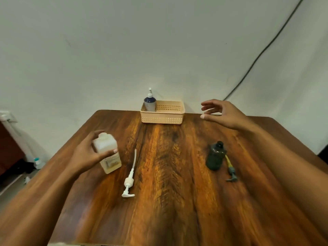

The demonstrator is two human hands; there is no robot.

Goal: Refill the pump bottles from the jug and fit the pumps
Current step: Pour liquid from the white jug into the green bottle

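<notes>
My left hand [87,153] grips a translucent white square bottle [108,153] that stands on the table at the left, with no pump in its neck. A white pump [130,176] with its long tube lies flat just right of it. At the right stands a dark green bottle [215,156] with an open neck, and a grey pump with a yellowish tube [230,170] lies beside it. My right hand [221,113] hovers open above the far right of the table, to the right of the basket, holding nothing. No jug is in view.
A beige perforated basket [162,118] sits at the table's far edge against the wall, with a blue-and-white pump bottle [150,102] standing in its left end. A dark cable [262,50] runs down the wall. Floor clutter lies beyond the table's left edge.
</notes>
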